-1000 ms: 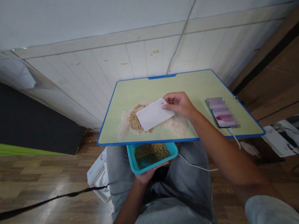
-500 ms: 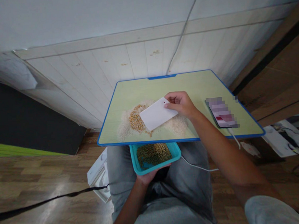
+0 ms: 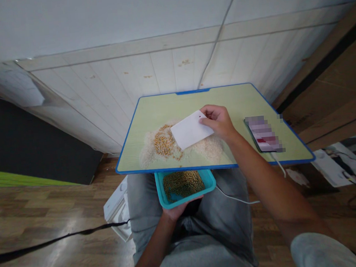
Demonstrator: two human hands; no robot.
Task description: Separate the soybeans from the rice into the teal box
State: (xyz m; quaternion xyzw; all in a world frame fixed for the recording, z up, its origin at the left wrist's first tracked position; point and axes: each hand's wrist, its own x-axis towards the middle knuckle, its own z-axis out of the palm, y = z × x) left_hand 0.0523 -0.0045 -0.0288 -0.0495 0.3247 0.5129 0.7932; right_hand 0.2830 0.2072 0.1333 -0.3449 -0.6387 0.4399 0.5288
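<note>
Between thumb and fingers, my right hand (image 3: 217, 119) pinches a thin white plastic scraper (image 3: 190, 131) with a small hole near its corner. The scraper is tilted over a spread of white grains (image 3: 209, 148) that look like rice. Left of it, yellow soybean-like beans (image 3: 164, 141) lie among the grains on the folding table (image 3: 225, 98). Below the table's front edge, my left hand (image 3: 177, 210) holds a turquoise plastic basket (image 3: 211, 180) from underneath, its fingers mostly hidden. Greenish-brown beans (image 3: 185, 182) partly fill the basket.
A smartphone (image 3: 263, 135) with a white cable (image 3: 278, 164) lies on the table's right side. The table has a raised blue rim and stands close to a white panelled wall (image 3: 138, 74). Brown cardboard (image 3: 342, 86) is at the right; a black strap (image 3: 65, 237) crosses the lower left.
My right hand has moved slightly up and to the right with the scraper, uncovering more of the yellow beans. My left hand and the basket have stayed in place.
</note>
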